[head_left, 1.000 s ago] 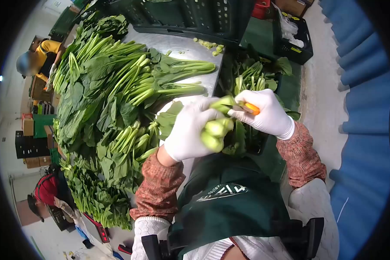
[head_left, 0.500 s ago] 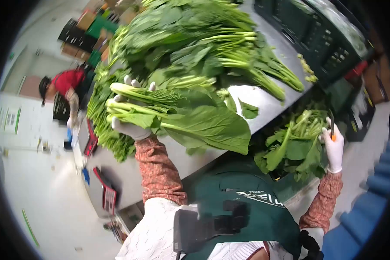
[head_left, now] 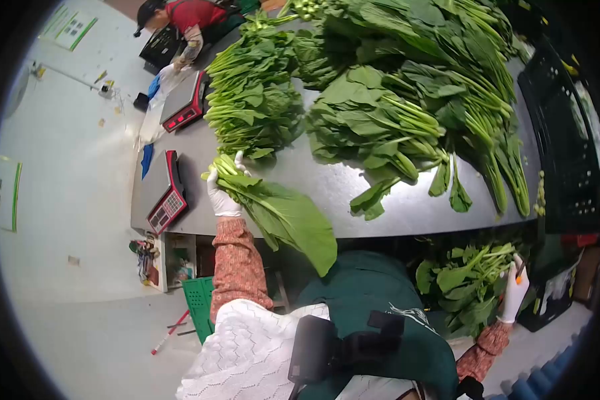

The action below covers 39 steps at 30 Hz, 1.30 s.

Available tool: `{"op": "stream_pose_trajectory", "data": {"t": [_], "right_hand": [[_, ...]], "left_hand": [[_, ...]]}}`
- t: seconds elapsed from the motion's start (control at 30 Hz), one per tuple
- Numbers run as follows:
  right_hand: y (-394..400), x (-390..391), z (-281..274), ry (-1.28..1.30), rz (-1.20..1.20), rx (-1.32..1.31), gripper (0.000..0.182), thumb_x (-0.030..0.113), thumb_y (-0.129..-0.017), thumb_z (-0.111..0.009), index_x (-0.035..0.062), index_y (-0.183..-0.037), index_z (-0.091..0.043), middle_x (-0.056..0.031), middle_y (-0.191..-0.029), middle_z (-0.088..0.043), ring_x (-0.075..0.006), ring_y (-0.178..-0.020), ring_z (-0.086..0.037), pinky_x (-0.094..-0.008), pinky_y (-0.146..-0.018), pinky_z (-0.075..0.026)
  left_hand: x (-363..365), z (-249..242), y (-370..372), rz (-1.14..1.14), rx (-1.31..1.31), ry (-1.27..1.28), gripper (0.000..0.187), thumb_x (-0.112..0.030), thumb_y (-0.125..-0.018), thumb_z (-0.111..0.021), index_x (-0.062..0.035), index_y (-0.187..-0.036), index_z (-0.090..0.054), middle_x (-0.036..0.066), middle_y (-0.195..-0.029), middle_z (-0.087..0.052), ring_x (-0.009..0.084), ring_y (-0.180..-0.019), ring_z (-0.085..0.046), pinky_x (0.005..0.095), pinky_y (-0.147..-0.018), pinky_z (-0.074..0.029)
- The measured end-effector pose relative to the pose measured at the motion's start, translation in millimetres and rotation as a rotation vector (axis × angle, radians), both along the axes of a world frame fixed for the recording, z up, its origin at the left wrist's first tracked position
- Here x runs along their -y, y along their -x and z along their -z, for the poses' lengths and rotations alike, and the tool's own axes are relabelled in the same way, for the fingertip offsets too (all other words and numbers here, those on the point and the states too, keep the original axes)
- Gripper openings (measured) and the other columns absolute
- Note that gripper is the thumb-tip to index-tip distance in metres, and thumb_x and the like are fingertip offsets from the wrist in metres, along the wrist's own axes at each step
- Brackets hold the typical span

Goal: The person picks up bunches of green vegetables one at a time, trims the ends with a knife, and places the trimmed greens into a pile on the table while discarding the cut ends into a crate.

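Note:
My left hand, in a white glove, grips a bunch of leafy greens by the stems, over the near left part of the steel table. The broad leaves hang past the table's front edge. My right hand, also gloved, is low at the right, holding an orange-handled knife beside a crate of greens below the table.
Large heaps of greens cover the table. Two red scales stand at its left end. A person in red works at the far left. A black crate sits on the right; a green crate lies on the floor.
The view has swung round to the left. My left hand has carried the bunch toward the table's left end, near the scale. My right hand has dropped lower beside the crate.

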State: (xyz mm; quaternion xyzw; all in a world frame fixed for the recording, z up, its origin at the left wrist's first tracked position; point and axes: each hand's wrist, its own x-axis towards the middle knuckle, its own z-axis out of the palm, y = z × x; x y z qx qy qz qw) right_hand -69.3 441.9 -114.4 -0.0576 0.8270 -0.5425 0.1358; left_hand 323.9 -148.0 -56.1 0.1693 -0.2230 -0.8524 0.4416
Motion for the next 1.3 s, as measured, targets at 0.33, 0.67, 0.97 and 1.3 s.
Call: {"op": "stream_pose_trajectory", "data": {"t": [0.33, 0.67, 0.97, 1.3], "right_hand": [[-26.1, 76.2, 4.3, -0.068, -0.053, 0.017, 0.031, 0.015, -0.101, -0.053, -0.0004, -0.127, -0.059, 0.0000, -0.076, -0.057, -0.0060, -0.068, -0.052, -0.0210, -0.064, -0.039], [-75.6, 141.1, -7.8, -0.136, -0.060, 0.075, 0.031, 0.008, -0.098, -0.055, -0.0034, -0.128, -0.058, -0.0008, -0.084, -0.058, -0.0073, -0.070, -0.055, -0.0228, -0.069, -0.045], [-90.8, 125.0, -0.1, -0.071, 0.098, 0.193, 0.032, 0.011, -0.099, -0.056, -0.0034, -0.127, -0.058, -0.0037, -0.106, -0.064, -0.0077, -0.076, -0.056, -0.0231, -0.072, -0.050], [-70.4, 124.8, -20.0, -0.132, -0.052, 0.116, 0.034, 0.014, -0.092, -0.064, -0.0020, -0.122, -0.061, -0.0022, -0.073, -0.065, -0.0074, -0.067, -0.062, -0.0220, -0.064, -0.048]], "left_hand": [[115.9, 82.8, -100.8, -0.385, 0.453, -0.303, 0.034, -0.029, -0.085, -0.071, -0.0101, -0.112, -0.061, 0.012, -0.114, -0.064, 0.0340, -0.098, -0.064, 0.0523, -0.089, -0.052], [177.4, 111.0, -65.3, -0.090, 0.623, -0.429, 0.057, -0.043, -0.089, -0.068, -0.0162, -0.136, -0.050, 0.007, -0.141, -0.051, 0.0307, -0.125, -0.049, 0.0552, -0.103, -0.040], [216.9, 190.2, -95.6, 0.225, 0.724, -0.313, 0.043, -0.030, -0.090, -0.069, -0.0069, -0.123, -0.055, 0.011, -0.117, -0.063, 0.0258, -0.099, -0.063, 0.0401, -0.092, -0.051], [226.9, 187.9, -94.8, 0.124, 1.277, 0.638, 0.041, -0.012, -0.087, -0.072, 0.0020, -0.122, -0.054, 0.012, -0.122, -0.061, 0.0209, -0.109, -0.058, 0.0329, -0.096, -0.049]]}}
